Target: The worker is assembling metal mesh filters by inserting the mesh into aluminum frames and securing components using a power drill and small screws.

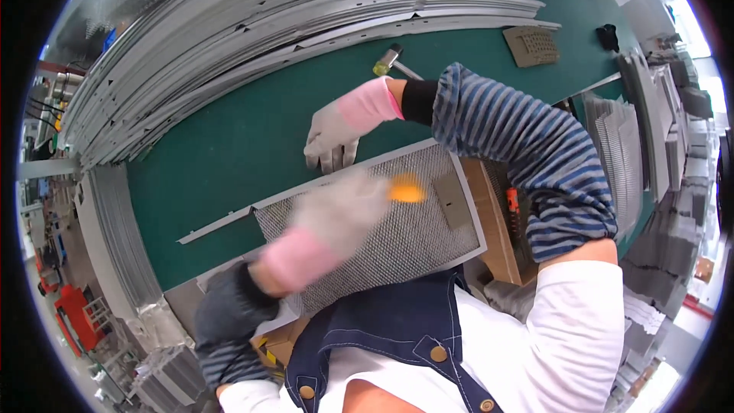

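Blurred left hand [342, 210] and orange object [407, 188]

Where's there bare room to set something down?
Widest: green tabletop, left of the white-and-pink gloved right hand, between stacked long grey metal strips and the framed silver mesh panel. Smaller: between the yellow-tipped hammer and the tan perforated plate. Crowded: far side, under those strips; right end, with grey mesh sheets.

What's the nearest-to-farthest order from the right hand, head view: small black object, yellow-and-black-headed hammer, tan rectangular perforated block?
1. Yellow-and-black-headed hammer: ahead and slightly right of the right hand
2. Tan rectangular perforated block: farther right
3. Small black object: farthest right
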Demonstrator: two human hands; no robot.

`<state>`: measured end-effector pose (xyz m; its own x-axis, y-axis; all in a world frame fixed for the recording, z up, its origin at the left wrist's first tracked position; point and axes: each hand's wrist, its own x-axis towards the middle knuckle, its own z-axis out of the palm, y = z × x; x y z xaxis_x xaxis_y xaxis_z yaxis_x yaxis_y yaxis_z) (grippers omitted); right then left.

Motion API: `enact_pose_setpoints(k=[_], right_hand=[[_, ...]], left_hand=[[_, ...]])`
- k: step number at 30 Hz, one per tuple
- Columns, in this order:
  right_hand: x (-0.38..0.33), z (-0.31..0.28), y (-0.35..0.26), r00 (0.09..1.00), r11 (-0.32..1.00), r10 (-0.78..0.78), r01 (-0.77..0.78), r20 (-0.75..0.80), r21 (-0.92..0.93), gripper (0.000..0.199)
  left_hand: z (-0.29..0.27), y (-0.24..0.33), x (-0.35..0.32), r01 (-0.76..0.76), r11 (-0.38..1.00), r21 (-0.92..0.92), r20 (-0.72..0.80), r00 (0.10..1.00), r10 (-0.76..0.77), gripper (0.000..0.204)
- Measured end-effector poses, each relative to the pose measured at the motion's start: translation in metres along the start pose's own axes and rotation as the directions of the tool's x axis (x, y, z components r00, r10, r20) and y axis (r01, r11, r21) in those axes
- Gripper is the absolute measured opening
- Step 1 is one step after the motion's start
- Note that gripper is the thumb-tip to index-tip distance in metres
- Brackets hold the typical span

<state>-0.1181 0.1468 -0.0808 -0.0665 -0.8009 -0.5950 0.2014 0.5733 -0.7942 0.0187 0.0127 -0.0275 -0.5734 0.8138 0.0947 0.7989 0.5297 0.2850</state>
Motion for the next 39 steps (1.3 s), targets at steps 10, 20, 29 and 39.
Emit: enact_pose_setpoints(k=[10, 20, 29, 39], right_hand=[[-0.004, 0.01, -0.003, 0.993, 0.993, -0.111, 0.112, -0.028, 0.043, 0.041], [-0.002, 0.021, -0.006, 0.953, 0.95, -0.179, 0.102, -0.246, -0.295, 0.044], [-0.004, 0.051, -0.002, 0.835, 0.93, -0.3, 0.148, -0.462, -0.336, 0.029], [0.012, 0.08, -0.018, 0.85, 0.894, -0.297, 0.087, -0.435, -0.44, 0.02]], left_hand=[[0.087, 0.032, 0.052, 0.22, 0.974, 0.048, 0.029, 0.975, -0.221, 0.042], [0.036, -0.012, -0.053, 0.348, 0.905, 0.245, 0.22, 0.889, -0.401, 0.046], [-0.011, -0.053, -0.227, 0.659, 0.657, 0.365, 0.149, 0.656, -0.74, 0.05], [-0.073, -0.085, -0.204, 0.629, 0.777, 0.036, -0.74, 0.539, -0.402, 0.034]])
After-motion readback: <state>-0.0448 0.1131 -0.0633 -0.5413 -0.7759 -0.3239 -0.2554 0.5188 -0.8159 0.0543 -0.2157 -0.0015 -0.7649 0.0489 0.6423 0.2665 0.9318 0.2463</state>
